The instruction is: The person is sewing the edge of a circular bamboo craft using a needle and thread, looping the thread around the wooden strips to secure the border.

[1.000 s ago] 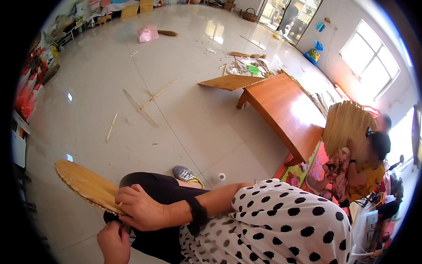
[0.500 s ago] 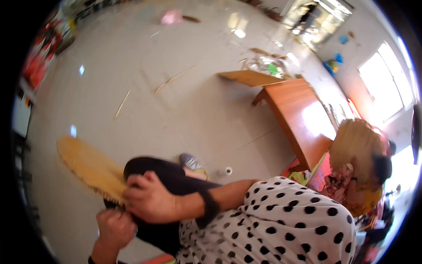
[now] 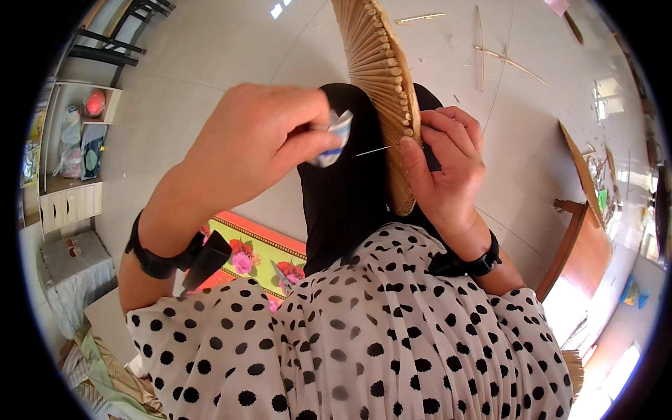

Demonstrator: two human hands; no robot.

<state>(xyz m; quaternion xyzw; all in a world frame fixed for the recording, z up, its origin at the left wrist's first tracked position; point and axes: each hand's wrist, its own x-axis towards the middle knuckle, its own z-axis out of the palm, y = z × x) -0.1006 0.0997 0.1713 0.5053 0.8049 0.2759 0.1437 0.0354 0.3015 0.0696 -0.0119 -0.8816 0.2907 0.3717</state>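
Two hands in view, one woven bamboo fan (image 3: 381,91), one needle (image 3: 374,150). Left hand (image 3: 255,143) had fingers curled, thumb and forefinger pinching a small white-and-blue wrapped piece (image 3: 332,137) at the needle's near end. Right hand (image 3: 448,164) gripped the fan's lower edge, fingers pressed together on it, fan held upright over the black-clad knee (image 3: 343,196). One black wristband per wrist. Several loose bamboo strips (image 3: 490,52) on the floor tiles. One wooden table (image 3: 581,245) at right. White shelf unit (image 3: 70,161) at left held coloured bags.
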